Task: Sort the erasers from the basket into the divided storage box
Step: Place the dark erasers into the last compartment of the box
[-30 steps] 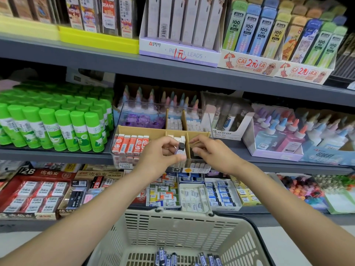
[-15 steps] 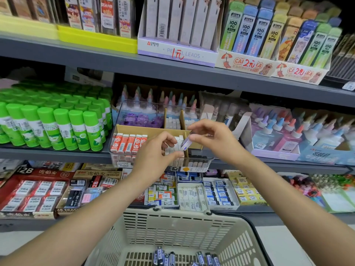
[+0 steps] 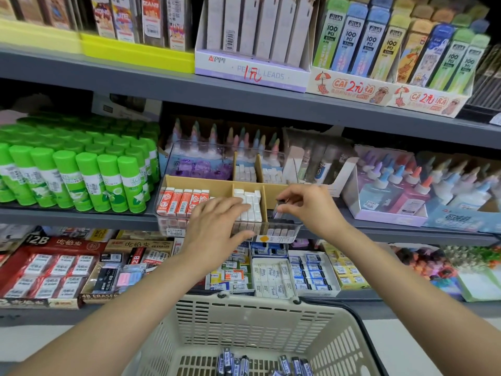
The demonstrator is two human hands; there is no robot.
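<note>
Eraser (image 3: 278,211) pinched in the right hand (image 3: 311,210), over the front right compartment of the divided storage box (image 3: 173,226) at frame centre.

The left hand (image 3: 217,226) lies with fingers straight and spread across the box's front rim and the white erasers (image 3: 250,203) in the middle compartment. Orange-sleeved erasers (image 3: 184,200) fill the left compartment. The basket (image 3: 244,321), bottom centre, holds dark-sleeved erasers (image 3: 233,362). Green glue sticks (image 3: 81,180) crowd the box's left edge.

There is one view only, from a wide-angle camera on the person's head. It faces the shop shelves (image 3: 244,101) straight on and tilts down, close enough that both forearms reach in from the lower corners. The basket (image 3: 244,316) fills the bottom edge, nearest the lens; shelf lines bow at the borders.
</note>
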